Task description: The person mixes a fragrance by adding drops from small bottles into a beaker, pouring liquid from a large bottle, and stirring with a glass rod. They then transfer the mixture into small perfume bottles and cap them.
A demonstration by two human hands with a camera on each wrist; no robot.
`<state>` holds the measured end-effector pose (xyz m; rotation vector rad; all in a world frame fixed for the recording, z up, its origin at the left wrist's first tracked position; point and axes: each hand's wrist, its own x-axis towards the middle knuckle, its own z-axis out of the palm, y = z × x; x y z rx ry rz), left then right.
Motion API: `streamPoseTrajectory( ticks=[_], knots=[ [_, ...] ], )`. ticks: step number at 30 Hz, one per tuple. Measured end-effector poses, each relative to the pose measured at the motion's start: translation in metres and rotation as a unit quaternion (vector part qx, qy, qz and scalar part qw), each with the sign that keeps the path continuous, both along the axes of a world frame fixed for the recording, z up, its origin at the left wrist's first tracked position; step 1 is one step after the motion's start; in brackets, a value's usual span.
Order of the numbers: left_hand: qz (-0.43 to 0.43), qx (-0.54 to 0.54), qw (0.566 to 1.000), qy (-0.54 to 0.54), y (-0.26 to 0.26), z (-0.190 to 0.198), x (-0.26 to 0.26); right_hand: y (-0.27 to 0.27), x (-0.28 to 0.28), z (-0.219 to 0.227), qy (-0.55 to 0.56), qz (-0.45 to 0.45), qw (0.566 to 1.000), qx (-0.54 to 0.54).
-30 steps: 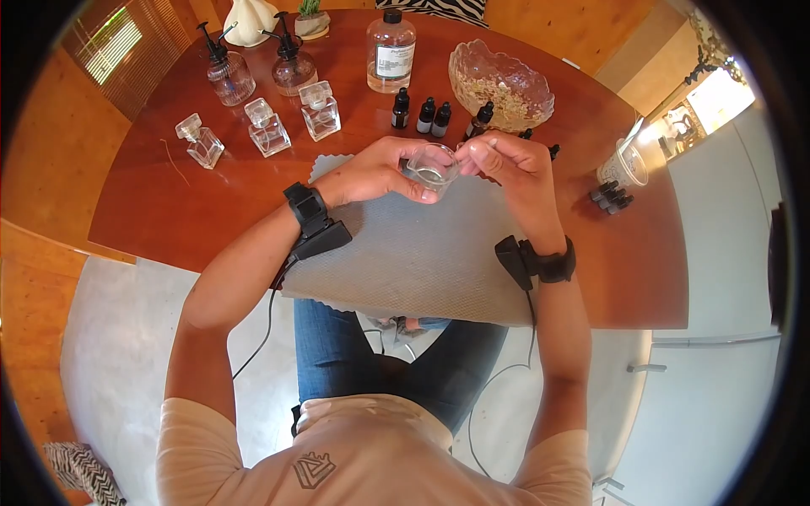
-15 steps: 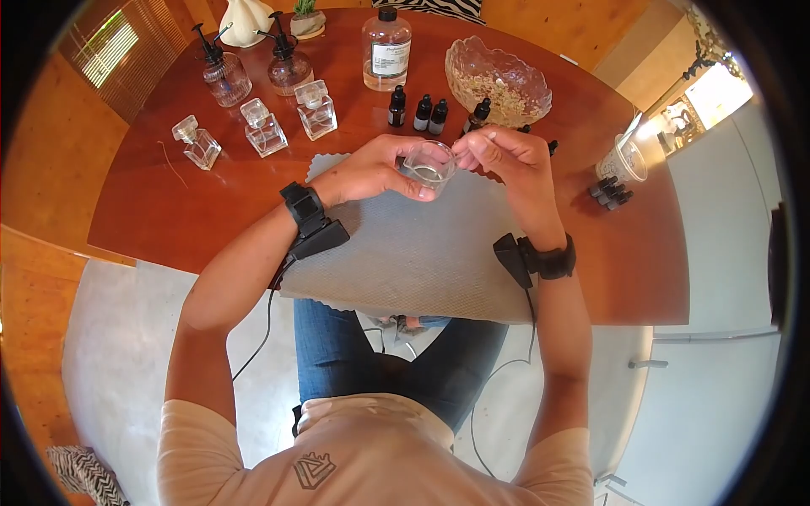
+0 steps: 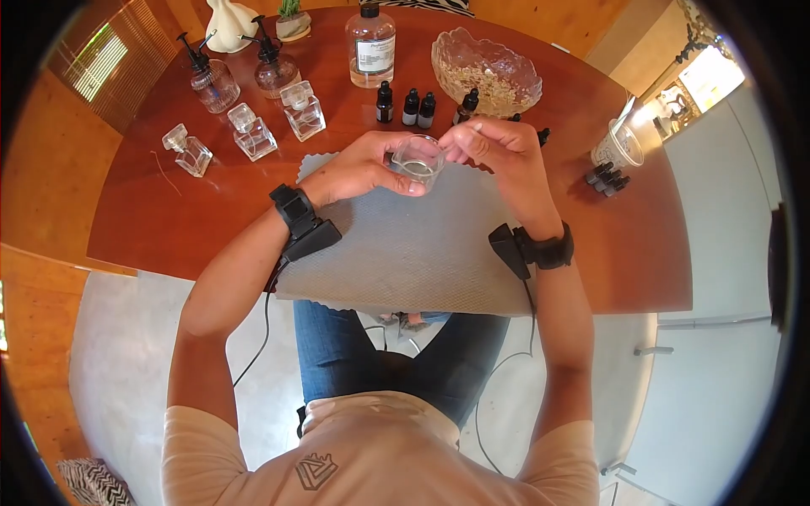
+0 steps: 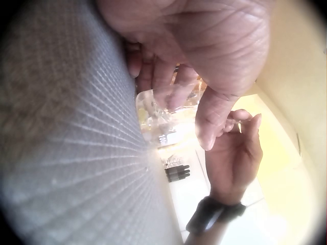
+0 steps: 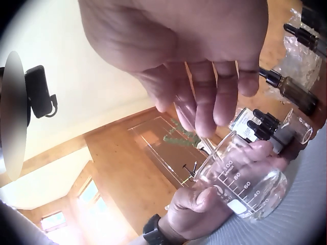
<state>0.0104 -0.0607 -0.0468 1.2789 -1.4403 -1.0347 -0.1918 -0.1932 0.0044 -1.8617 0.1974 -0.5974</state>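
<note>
My left hand point(image 3: 363, 169) grips a small glass beaker point(image 5: 248, 191) with white graduation marks, its thumb on the near side and fingers round the far side. A little clear liquid lies in the bottom of the beaker, which is tilted above the grey textured mat point(image 3: 380, 244). At the rim, my right hand point(image 3: 504, 156) pinches a thin clear rod point(image 5: 205, 142) between thumb and fingers. The rod slants down into the beaker in the right wrist view. In the left wrist view the beaker is mostly hidden behind the left hand point(image 4: 204, 46).
Dark dropper bottles point(image 3: 411, 107) stand just beyond the hands, with a large labelled bottle point(image 3: 369, 51) and a glass bowl point(image 3: 485, 76) behind. Square glass bottles point(image 3: 251, 133) and pump bottles point(image 3: 213, 83) are at left. A cup point(image 3: 618, 145) and small black-capped vials point(image 3: 606, 180) sit at right.
The head view has swung slightly, so the table things and both hands sit further left in it. The grips on the beaker and rod look the same.
</note>
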Motion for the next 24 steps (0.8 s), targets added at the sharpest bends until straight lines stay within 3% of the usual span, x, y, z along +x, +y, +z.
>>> streamPoseTrajectory(
  ticks=[7, 10, 13, 16, 22, 24],
  knots=[
    [0.001, 0.008, 1.000, -0.004, 0.0011, 0.0033, -0.0003, -0.0036, -0.0028, 0.0007, 0.003, 0.035, 0.999, 0.012],
    [0.003, 0.001, 1.000, -0.005, 0.0004, 0.0003, 0.0000, -0.0014, -0.0007, 0.0018, 0.009, -0.012, 1.000, -0.007],
    [0.001, -0.006, 1.000, -0.004, -0.0004, -0.0005, 0.0001, -0.0024, -0.0015, 0.0020, 0.000, 0.037, 0.999, -0.013],
    [-0.002, 0.005, 1.000, -0.002, 0.0000, 0.0005, 0.0010, 0.0038, -0.0022, 0.0059, -0.001, -0.015, 0.999, 0.035],
    [0.003, 0.004, 1.000, -0.016, 0.0005, 0.0017, 0.0004, -0.0018, -0.0033, 0.0046, 0.004, 0.022, 1.000, 0.016],
    [0.002, 0.005, 1.000, -0.011, 0.0010, 0.0020, 0.0005, 0.0025, -0.0013, 0.0063, 0.007, -0.014, 1.000, 0.022]
  ],
)
